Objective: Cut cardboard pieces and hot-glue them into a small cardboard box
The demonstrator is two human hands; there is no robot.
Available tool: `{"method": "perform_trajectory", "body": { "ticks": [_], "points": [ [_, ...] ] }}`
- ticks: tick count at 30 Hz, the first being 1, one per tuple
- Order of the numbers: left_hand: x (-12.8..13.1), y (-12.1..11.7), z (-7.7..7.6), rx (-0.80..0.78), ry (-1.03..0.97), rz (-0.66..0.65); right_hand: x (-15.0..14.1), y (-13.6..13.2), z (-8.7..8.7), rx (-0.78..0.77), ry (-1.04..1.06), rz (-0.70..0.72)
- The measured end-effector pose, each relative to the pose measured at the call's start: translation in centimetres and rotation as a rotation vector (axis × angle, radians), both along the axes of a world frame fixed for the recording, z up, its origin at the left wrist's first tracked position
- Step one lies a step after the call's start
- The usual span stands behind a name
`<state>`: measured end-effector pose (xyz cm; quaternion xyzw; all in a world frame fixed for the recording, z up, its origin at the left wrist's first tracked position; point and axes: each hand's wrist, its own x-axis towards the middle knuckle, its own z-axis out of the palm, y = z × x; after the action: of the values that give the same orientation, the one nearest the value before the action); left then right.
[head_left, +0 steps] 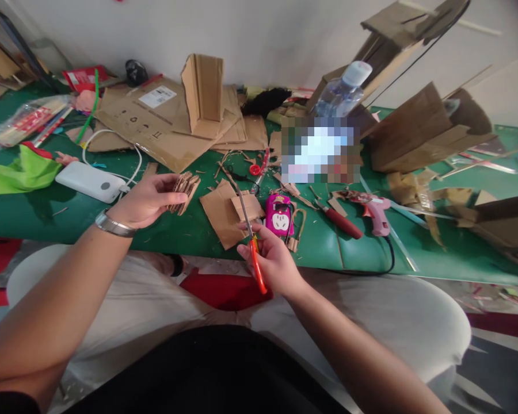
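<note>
My left hand (153, 198) is closed around a small stack of cut cardboard pieces (185, 192), with their ragged edges facing up. In my right hand (274, 256) is a pair of scissors (255, 261) with orange handles, the blades pointing away from me. Flat cardboard scraps (219, 213) lie on the green table (190, 233) between the two hands, partly under the scissor blades. Just beyond my right fingers sits a magenta power socket (279, 215). A white power bank (88, 181) with a cable lies beside my left wrist.
A pink glue gun (377, 213) and a red-handled tool (344, 223) lie to the right. Behind them stand a plastic bottle (343, 92) and an open cardboard box (410, 129). Large flattened cardboard (155, 118) covers the back left. One patch near the bottle is blurred out.
</note>
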<state>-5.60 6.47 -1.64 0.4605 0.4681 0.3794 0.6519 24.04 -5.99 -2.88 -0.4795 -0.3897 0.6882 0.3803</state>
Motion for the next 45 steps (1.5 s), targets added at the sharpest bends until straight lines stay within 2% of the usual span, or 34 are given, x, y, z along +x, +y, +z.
{"method": "perform_trajectory", "body": {
  "ticks": [7,10,14,19,25,33,41,45],
  "points": [
    [2.4,-2.1,-0.9,-0.124,-0.132,0.075,-0.5,0.5,0.0,-0.075,-0.002,0.039],
    [4.2,-3.6,-1.2,-0.083,-0.119,0.090,-1.4,0.9,0.1,-0.060,0.077,-0.010],
    [6.2,-5.9,-1.5,-0.054,-0.126,0.010,-2.2,1.5,0.5,0.038,0.105,-0.116],
    [7.4,-8.2,-1.9,-0.121,-0.169,-0.044,-1.8,1.9,0.3,0.030,0.127,-0.087],
    [7.5,-8.6,-2.0,-0.134,-0.192,-0.062,-1.5,1.6,0.0,0.012,0.164,-0.028],
    [7.7,-8.6,-1.8,-0.155,-0.183,-0.013,-1.3,1.1,1.2,0.036,0.151,-0.028],
    [7.6,-9.0,-2.1,-0.169,-0.164,-0.084,-1.0,1.2,0.7,0.115,0.200,0.124],
    [7.7,-9.1,-2.1,-0.198,-0.187,-0.056,-1.0,1.2,0.4,0.109,0.194,0.066]
  ]
}}
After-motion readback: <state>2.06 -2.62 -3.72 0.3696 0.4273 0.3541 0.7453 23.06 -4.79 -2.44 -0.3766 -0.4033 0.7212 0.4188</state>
